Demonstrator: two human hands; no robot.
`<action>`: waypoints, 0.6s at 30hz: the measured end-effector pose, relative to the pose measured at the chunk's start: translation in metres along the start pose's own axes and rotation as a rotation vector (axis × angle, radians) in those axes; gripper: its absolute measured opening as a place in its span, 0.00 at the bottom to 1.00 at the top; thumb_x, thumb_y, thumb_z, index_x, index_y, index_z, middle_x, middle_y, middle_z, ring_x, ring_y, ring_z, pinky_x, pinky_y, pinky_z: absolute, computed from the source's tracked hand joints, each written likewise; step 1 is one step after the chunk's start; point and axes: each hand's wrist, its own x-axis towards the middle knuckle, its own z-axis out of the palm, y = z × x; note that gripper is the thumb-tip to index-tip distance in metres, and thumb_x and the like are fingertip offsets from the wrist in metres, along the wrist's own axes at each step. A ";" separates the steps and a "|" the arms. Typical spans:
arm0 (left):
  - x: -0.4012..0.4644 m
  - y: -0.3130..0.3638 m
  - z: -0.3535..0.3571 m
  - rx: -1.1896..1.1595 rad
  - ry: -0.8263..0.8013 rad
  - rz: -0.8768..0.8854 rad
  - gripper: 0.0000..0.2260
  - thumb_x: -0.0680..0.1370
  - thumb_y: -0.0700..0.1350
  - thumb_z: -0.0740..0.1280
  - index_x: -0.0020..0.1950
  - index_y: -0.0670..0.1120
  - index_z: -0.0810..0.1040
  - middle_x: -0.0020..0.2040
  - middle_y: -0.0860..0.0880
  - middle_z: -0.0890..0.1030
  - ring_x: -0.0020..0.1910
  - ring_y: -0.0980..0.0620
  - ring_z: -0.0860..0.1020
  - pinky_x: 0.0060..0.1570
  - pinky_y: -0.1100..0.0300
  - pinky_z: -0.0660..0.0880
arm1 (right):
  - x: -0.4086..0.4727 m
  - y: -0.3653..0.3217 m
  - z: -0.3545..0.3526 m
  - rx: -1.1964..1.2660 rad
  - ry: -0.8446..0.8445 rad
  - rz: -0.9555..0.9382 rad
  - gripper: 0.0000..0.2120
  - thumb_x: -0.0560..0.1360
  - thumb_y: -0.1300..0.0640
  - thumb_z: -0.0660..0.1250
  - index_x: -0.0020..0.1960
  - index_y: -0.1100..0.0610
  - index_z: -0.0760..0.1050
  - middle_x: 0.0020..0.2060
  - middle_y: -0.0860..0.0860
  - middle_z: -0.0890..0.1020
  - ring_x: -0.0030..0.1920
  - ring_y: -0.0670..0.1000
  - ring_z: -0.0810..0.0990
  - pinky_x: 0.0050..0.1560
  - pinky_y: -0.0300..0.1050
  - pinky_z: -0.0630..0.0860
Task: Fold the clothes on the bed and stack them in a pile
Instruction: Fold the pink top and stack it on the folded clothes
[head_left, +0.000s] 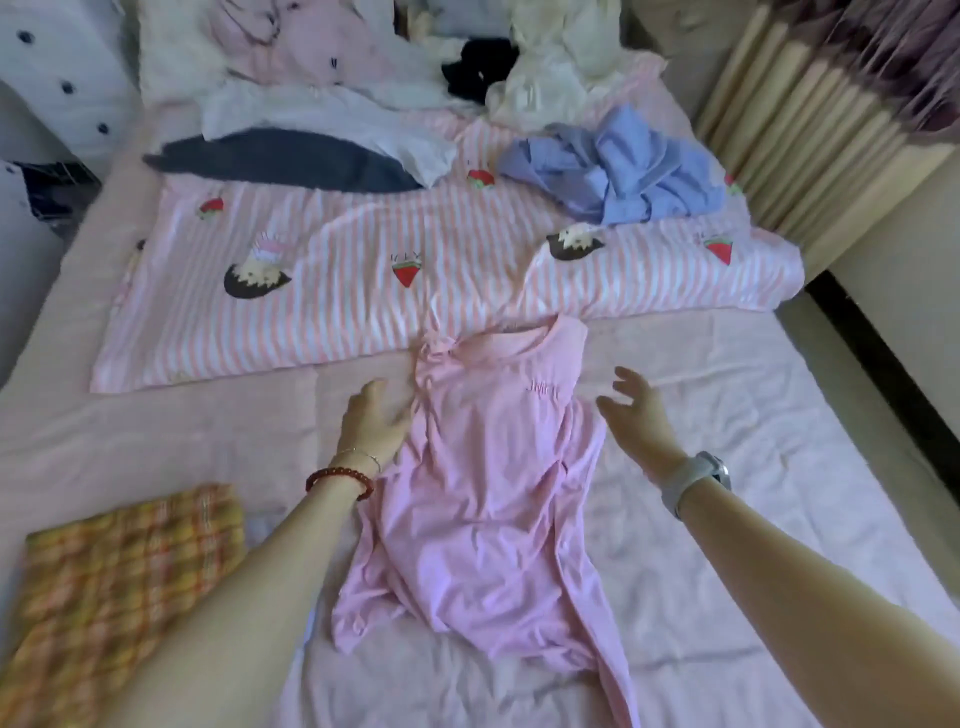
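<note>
Bed (753, 415) from the head camera, only view: pink shirt (488, 493) lies crumpled lengthwise on the pale sheet, collar at the far end, hem trailing toward the near edge, between the two hands. Left hand (371, 423) rests flat on the sheet, fingers straight, holding nothing; its thumb side touches the shirt's left edge just below the bunched shoulder. Red bead bracelet (340, 480) and a thin chain sit on that wrist. Right hand (636, 415) is beside the shirt's right edge near chest height, fingers spread wide and loosely bent, gripping nothing; whether it touches the cloth or hovers just over the sheet, cannot tell. Watch (698, 480) with a pale strap on that wrist. Near-left of the left forearm, well apart from the shirt: folded yellow plaid cloth (130, 587), lying flat on the bed. Beyond both hands, past the shirt collar: pink-and-white striped blanket (337, 291) with strawberry and cartoon prints, spread across the bed, its near edge touching the collar. On the blanket, far-right of the right hand: crumpled blue shirt (618, 166). Far-left of the left hand: dark gray garment (280, 158) with a white garment (332, 117) overlapping its far side. Further back, a loose heap of pink, cream and black clothes (483, 67), blurred. Pleated curtain (810, 119) at far right, off the bed.
</note>
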 end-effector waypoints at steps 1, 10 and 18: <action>-0.009 -0.033 0.019 -0.009 -0.041 -0.105 0.20 0.74 0.40 0.67 0.65 0.37 0.70 0.61 0.35 0.74 0.58 0.38 0.75 0.55 0.52 0.71 | -0.010 0.037 0.014 -0.028 -0.037 0.070 0.22 0.75 0.64 0.64 0.69 0.62 0.65 0.63 0.62 0.73 0.58 0.60 0.76 0.62 0.55 0.70; -0.099 -0.208 0.090 0.225 0.072 -0.510 0.17 0.73 0.48 0.67 0.57 0.40 0.75 0.53 0.37 0.78 0.53 0.38 0.75 0.52 0.47 0.74 | -0.139 0.237 0.081 -0.247 -0.115 0.334 0.29 0.71 0.53 0.71 0.65 0.64 0.65 0.57 0.59 0.74 0.59 0.59 0.73 0.58 0.52 0.70; -0.153 -0.184 0.072 -0.378 0.342 -0.282 0.09 0.79 0.38 0.61 0.40 0.43 0.64 0.37 0.48 0.65 0.41 0.51 0.65 0.33 0.62 0.63 | -0.158 0.234 0.058 -0.055 0.197 0.204 0.11 0.69 0.54 0.52 0.36 0.60 0.66 0.29 0.58 0.71 0.33 0.63 0.71 0.35 0.50 0.65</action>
